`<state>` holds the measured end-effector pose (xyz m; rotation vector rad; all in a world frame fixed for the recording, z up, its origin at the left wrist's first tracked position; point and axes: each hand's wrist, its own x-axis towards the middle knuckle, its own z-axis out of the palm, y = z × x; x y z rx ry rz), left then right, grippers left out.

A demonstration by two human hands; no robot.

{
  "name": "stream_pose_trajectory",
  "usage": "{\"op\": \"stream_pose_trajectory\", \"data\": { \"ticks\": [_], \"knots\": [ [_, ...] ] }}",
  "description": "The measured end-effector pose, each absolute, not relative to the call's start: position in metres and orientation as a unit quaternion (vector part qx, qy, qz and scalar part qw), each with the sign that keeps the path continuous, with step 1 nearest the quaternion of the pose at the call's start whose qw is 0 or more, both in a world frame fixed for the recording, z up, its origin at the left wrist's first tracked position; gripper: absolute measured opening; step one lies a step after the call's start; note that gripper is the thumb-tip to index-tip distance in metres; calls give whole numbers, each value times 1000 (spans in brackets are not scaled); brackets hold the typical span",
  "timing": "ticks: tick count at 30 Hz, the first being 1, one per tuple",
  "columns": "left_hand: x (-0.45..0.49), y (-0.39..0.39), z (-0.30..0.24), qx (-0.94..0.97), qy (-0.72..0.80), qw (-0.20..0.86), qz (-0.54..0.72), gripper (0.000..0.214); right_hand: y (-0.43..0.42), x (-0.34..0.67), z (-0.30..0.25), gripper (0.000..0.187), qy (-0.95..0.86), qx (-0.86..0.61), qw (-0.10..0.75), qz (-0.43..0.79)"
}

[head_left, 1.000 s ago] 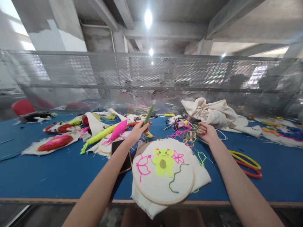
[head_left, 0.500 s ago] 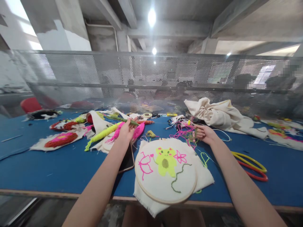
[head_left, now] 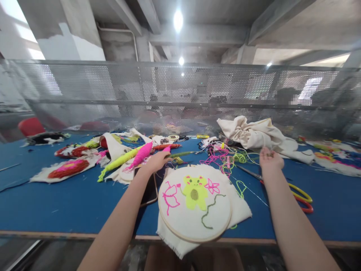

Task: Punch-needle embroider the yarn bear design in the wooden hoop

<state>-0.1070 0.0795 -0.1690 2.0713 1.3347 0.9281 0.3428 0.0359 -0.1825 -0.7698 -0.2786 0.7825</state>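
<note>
From here, the left hand (head_left: 158, 161) has its fingers closed on a green yarn spindle (head_left: 183, 154) jutting out beyond the hooped embroidery (head_left: 194, 194), while the right hand (head_left: 271, 159) curls inward, gripping what, if anything, I can't tell.

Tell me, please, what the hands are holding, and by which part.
The left hand holds a green yarn bundle by its left end; whether the right hand holds anything cannot be told.

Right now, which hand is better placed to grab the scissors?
Probably the right hand: it's close to the scissors, and its forearm covers their middle in this view. The left hand is farther away, with green yarn in its grip.
</note>
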Motion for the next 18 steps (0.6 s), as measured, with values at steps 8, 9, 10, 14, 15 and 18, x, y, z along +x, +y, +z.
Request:
{"op": "stream_pose_trajectory", "data": {
  "ticks": [8,9,10,14,15,18],
  "knots": [
    [-108,77,-160,805,493,84,320,24,26,331,-170,32,-66,-428,844,315],
    [-105,76,-160,812,483,76,318,25,31,320,-167,30,-91,-430,830,342],
    [-101,76,-160,821,472,65,314,25,35,307,-164,29,-122,-429,811,378],
    [-88,73,-162,861,416,-27,293,25,38,238,-162,14,-267,-412,681,543],
    [-86,72,-163,866,406,-44,290,25,35,220,-165,12,-297,-405,646,575],
    [-81,71,-167,869,397,-59,290,24,28,176,-176,15,-415,-361,511,661]
  ]
}}
